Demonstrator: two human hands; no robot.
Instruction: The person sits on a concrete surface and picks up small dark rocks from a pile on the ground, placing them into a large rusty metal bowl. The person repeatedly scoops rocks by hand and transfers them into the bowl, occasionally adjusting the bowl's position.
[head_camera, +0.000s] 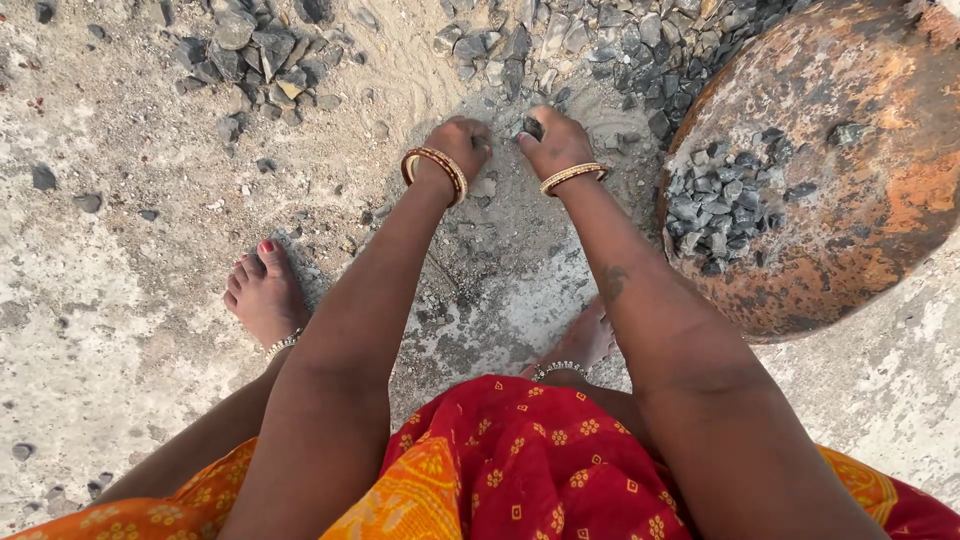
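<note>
My left hand (460, 140) reaches down to the ground with its fingers curled on small grey stones; a gold and red bangle sits on the wrist. My right hand (550, 138) is beside it, fingers closed on a dark grey stone (533, 127). Both hands work at the edge of a heap of grey crushed stones (590, 45). A rusty round metal pan (860, 200) lies to the right, with a small pile of grey stones (725, 205) in it.
Another cluster of grey stones (260, 55) lies at the upper left. My bare feet (265, 295) rest on the pale sandy concrete ground (100, 300). Red and orange patterned cloth (520, 470) covers my lap at the bottom.
</note>
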